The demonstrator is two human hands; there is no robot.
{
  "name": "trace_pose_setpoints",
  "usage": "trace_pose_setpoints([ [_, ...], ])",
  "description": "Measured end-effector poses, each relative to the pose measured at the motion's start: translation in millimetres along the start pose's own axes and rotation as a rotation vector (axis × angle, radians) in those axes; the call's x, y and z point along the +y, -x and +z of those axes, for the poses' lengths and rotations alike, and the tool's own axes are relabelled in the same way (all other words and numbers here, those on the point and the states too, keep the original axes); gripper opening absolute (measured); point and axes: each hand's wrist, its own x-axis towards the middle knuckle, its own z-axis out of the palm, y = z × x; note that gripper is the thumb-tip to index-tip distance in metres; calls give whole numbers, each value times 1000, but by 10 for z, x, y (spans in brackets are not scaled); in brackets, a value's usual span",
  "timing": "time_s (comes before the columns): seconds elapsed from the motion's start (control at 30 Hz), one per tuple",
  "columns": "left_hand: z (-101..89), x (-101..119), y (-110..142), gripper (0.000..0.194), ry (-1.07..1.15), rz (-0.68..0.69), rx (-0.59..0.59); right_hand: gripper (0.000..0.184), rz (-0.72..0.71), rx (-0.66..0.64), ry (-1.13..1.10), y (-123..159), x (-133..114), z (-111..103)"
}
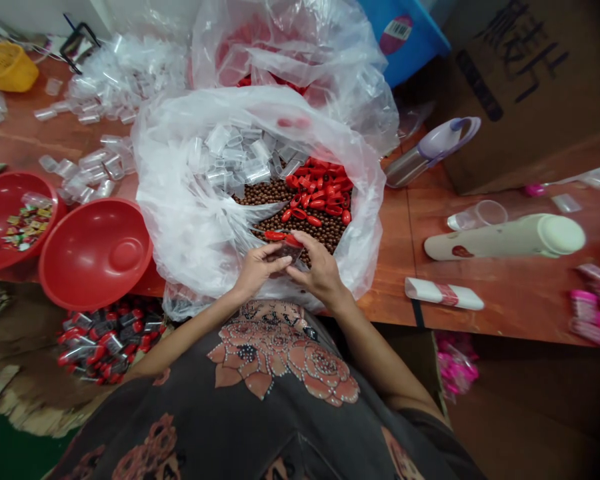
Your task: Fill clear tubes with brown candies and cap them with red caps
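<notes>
while your left hand (258,267) and right hand (322,267) share a closed grip on a clear tube (291,252) with red pieces (275,235) at its end, you hold it over the bag (173,200), probably so stray brown beads (260,194) drop back. loose tubes (250,157) and red caps (325,187) rest there, seemingly for short reaches. the wooden surface (393,280) carries a cream flask (503,239); beyond stands a cardboard box (525,127).

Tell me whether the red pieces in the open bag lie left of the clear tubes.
No: in the picture, the red pieces lie right of the clear tubes.
</notes>
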Motion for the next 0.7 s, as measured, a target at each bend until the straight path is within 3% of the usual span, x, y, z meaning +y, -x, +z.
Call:
trace_pose_setpoints([
  [0.17,-3,121,-24,43,73,-91,-63,70,64,23,-1,-7,14,-37],
  [0.3,-1,228,-74,66,212,-255,-125,68,65,-41,-2,9,-22,-30],
  [0.4,1,268,-89,54,269,-286,-170,64,6,-101,23,64,-57,11],
  [0.53,-7,252,-63,37,322,-368,-203,78,-22,-83,14,118,-98,58],
  [0.7,-2,195,-10,33,309,-368,-185,83,-15,-113,49,81,-142,31],
])
